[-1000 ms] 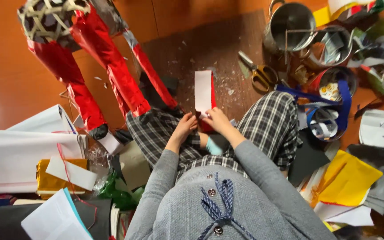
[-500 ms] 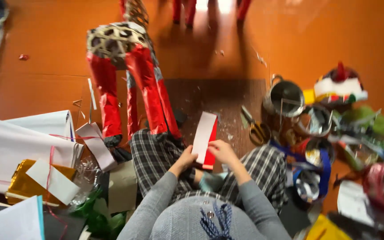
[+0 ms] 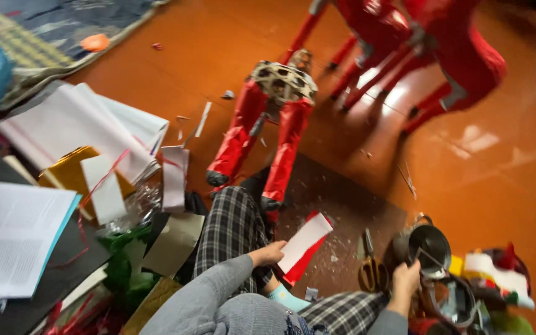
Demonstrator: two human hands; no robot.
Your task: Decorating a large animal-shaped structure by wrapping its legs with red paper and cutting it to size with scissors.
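paper strip (image 3: 304, 244), white with a red underside, sits pinched in the left hand (image 3: 268, 254) above the plaid knee. ahead of both hands stands a red-wrapped frame figure (image 3: 262, 133) on the orange floor (image 3: 218, 43). right hand (image 3: 406, 279) is curled at a metal pot (image 3: 429, 247), scissors (image 3: 370, 270) between the hands.

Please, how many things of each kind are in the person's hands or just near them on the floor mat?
Red-and-white paper strip, held in the left hand: 1
Scissors with yellow handles: 1
Metal pot, reached by the right hand: 1
Total: 3
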